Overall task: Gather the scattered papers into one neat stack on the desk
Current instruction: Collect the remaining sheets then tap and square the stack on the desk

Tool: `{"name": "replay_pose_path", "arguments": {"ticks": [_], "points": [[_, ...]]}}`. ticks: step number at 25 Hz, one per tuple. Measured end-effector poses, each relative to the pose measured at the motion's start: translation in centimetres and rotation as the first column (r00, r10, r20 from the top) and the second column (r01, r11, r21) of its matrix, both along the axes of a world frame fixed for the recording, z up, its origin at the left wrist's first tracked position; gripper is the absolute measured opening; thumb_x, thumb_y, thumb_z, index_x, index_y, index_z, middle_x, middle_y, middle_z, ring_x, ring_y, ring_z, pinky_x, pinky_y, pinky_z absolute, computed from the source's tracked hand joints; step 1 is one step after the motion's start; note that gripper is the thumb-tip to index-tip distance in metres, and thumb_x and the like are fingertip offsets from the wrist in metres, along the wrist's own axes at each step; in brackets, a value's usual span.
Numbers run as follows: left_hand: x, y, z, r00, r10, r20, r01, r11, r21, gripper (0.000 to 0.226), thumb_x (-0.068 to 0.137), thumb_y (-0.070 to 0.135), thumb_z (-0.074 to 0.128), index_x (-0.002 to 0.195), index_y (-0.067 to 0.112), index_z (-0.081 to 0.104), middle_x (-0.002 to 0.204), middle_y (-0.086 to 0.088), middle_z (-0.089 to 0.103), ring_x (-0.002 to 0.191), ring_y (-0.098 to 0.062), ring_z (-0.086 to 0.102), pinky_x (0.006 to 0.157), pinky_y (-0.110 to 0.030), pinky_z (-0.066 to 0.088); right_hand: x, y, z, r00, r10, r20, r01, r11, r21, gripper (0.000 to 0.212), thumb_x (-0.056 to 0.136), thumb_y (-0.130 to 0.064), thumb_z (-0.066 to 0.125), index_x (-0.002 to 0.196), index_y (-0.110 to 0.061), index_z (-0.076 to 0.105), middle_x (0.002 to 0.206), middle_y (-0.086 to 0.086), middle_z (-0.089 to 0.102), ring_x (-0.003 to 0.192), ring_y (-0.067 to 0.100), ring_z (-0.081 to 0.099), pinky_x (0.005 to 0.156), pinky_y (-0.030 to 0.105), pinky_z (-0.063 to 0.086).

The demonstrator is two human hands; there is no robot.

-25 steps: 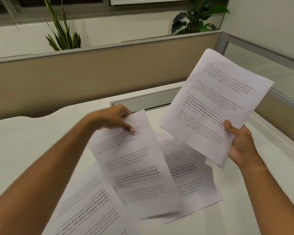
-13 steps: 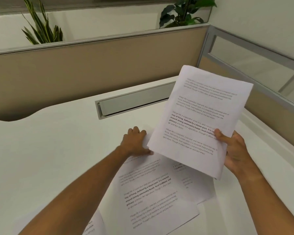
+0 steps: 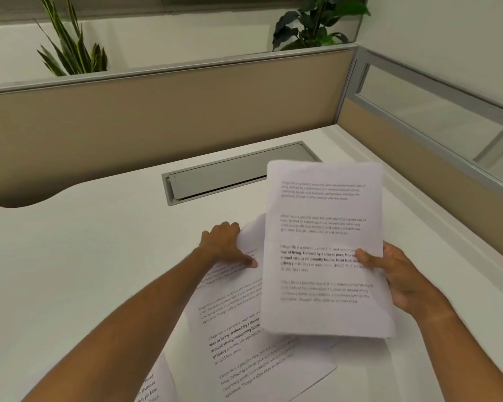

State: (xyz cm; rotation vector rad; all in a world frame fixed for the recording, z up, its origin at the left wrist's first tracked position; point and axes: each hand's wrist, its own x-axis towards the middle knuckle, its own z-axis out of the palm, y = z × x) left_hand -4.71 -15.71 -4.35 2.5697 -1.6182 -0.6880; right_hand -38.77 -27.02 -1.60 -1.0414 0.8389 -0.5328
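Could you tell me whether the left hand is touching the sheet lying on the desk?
Touching. The head view shows the left hand gripping the far corner of the sheet on the desk, thumb pressed on top and the corner curled up against the fingers.

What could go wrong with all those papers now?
The sheet in the right hand is pinched at one edge only, so it may flop or slip. The left hand could crease the paper it grips at the top. A sheet near the desk edge might get missed.
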Motion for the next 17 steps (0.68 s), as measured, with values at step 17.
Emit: {"name": "replay_pose_path", "arguments": {"ticks": [17], "points": [[4.4,1.6,4.6,0.706,0.192,-0.682,-0.223,0.974,0.043,0.042,0.098,0.042,0.052,0.094,0.003,0.069,0.096,-0.016,0.068,0.086,-0.028,0.064,0.081,-0.037,0.048,4.2,2.6,-2.3,0.822,0.375,-0.428,-0.423,0.906,-0.018,0.049,0.085,0.002,0.074,0.131,-0.003,0.059,0.125,0.017,0.07,0.114,0.034,0.068,0.102,0.051,0.052]]}}
